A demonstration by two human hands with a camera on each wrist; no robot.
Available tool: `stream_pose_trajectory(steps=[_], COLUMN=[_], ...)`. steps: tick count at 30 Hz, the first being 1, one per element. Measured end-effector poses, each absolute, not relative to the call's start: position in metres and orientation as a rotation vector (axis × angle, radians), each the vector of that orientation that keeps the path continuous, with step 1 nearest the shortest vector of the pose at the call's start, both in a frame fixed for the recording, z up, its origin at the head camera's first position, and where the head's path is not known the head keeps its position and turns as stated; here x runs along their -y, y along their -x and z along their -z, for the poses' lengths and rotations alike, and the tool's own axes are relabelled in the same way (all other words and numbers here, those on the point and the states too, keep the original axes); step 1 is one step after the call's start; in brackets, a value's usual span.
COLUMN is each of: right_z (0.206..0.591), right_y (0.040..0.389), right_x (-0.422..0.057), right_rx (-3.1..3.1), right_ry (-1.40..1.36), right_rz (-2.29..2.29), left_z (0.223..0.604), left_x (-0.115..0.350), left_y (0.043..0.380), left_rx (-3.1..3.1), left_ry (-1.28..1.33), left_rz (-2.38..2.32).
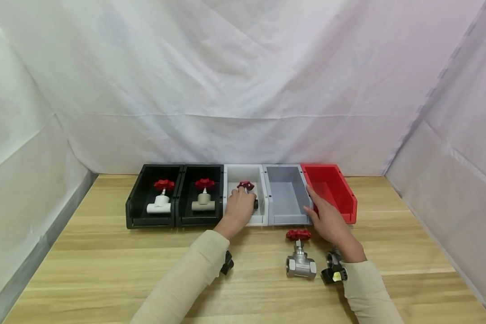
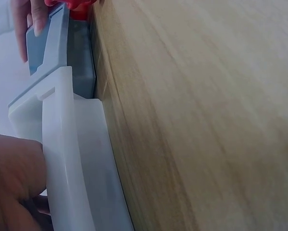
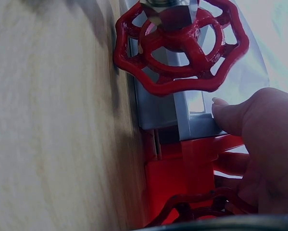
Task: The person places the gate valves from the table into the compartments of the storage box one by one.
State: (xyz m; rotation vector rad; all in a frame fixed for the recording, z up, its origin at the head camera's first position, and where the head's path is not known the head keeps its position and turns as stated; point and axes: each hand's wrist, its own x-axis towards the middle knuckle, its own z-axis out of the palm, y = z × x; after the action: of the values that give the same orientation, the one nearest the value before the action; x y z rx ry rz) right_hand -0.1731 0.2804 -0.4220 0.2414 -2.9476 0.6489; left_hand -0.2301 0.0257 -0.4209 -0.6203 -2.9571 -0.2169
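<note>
Bins lined the surface's far edge. The right hand rested, fingers nearly straight, on the gray bin's right wall, where a push could have skewed the row. The left hand had its grip curled around a dark valve in the white bin, mostly covering it; uneven release might have tipped it. Toward the near edge, a steel valve stood exposed to a knock from the right wrist, which partly hid another valve.

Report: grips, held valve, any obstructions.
Left grip on red-wheeled black valve, inside white bin. Right grip touching gray bin. Metal valve before gray bin, apparently not blocking.
</note>
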Motion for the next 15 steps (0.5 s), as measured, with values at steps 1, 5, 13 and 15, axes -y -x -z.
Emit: stream_pose_trajectory(steps=[1,5,13,15], right_z=[0.4223,0.4233,0.4239,0.4237], right_y=[0.1727,0.172,0.1734,0.1735], right_x=[-0.2803,-0.2805,-0.281,-0.2809], right_rx=[2.947,2.948,2.945,2.944], right_ry=[-0.238,-0.234,-0.236,-0.238], right_rz=[-0.649,-0.639,-0.632,-0.634], left_z=[0.4209,0.4196,0.4194,0.4197], left_x=[-0.0259,-0.0264,-0.0273,-0.0274], left_y=[0.2298,0.2282,0.23,0.2305], left_rx=[2.959,2.979,3.001,3.007], left_ry=[0.618,0.6,0.577,0.576], left_rz=[0.221,0.229,0.237,0.239])
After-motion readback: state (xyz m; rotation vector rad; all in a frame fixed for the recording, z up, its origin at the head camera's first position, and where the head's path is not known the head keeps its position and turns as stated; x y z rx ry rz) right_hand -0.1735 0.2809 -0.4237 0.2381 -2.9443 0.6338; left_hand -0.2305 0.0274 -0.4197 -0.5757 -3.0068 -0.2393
